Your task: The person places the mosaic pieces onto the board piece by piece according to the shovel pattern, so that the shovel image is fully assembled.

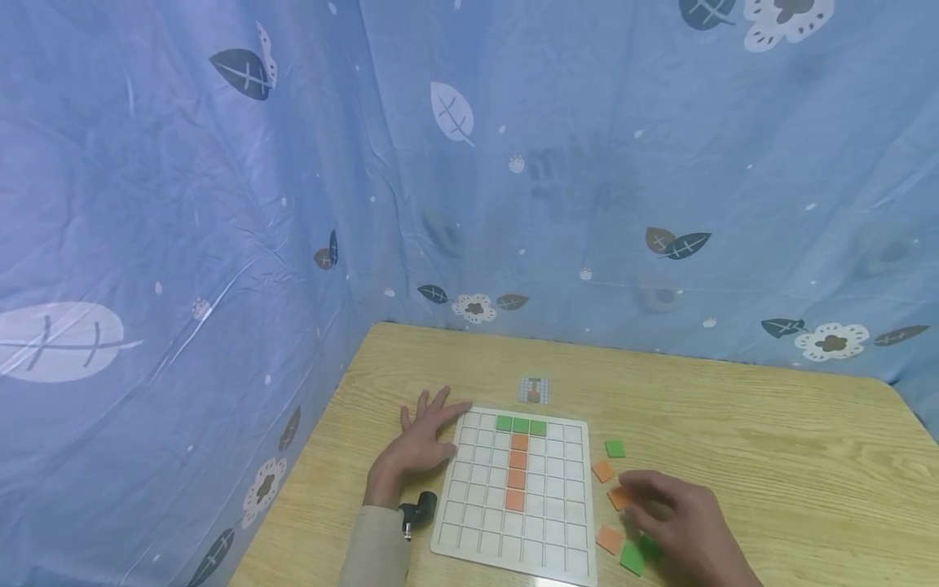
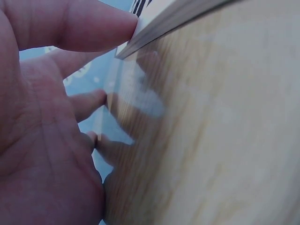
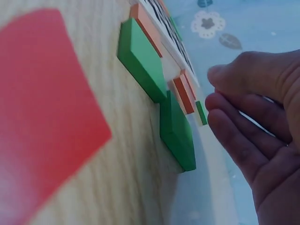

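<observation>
Red tile shows only in right wrist view, apart from right hand; left hand spread, touching edge of board to its right; right hand half-curled over loose tiles, can't tell if pinching; board has 3 green tiles, 4 orange tiles; loose beside right hand, 3 green, 3 orange

Green tiles lie near the hand.

left sleeve: beige, plain; wrist camera: black, rounded; left hand: bare
</observation>
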`<state>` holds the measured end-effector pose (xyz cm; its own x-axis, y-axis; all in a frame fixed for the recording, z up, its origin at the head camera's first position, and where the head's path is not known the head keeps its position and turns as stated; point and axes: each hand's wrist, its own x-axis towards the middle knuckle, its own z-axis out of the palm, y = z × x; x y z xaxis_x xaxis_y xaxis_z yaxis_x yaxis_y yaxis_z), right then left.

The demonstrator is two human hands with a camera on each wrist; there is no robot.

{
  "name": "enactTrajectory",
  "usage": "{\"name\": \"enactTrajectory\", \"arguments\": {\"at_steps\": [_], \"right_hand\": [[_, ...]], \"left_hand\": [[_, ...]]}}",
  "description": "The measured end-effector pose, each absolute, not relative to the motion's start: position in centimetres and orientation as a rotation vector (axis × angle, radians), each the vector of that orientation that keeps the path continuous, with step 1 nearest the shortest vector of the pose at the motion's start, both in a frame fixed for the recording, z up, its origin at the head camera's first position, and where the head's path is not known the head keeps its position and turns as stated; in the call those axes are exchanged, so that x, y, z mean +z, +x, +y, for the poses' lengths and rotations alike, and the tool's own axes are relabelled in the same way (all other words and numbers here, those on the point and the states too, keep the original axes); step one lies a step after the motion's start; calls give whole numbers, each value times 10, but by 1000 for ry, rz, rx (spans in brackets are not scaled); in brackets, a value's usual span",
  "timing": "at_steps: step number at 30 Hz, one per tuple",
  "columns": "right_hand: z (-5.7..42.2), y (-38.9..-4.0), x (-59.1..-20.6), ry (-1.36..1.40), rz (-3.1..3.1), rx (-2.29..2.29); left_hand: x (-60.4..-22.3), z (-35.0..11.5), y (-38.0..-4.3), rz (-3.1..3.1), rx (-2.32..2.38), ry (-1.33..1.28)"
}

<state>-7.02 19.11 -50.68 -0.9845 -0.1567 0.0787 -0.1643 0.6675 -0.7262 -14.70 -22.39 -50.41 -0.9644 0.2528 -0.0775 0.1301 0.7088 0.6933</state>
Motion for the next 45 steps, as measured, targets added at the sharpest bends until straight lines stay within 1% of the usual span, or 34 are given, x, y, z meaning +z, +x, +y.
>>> {"name": "enactTrajectory", "arguments": {"at_steps": [9,30,41,45], "right_hand": [[190,-78,-512,347,-2879,1173],[187,-74,-512,357,-2882,1111],[187,-75,-510,282,-2915,1134],[186,-74,-506,343,-2848,1097]], "left_hand": [[-506,-225,-147,2751,1100,312],[-508,-225,-147,2752,1111,322],[-507,-224,-147,2748,1107,314],[-507,-224,-147,2749,1107,307]]}}
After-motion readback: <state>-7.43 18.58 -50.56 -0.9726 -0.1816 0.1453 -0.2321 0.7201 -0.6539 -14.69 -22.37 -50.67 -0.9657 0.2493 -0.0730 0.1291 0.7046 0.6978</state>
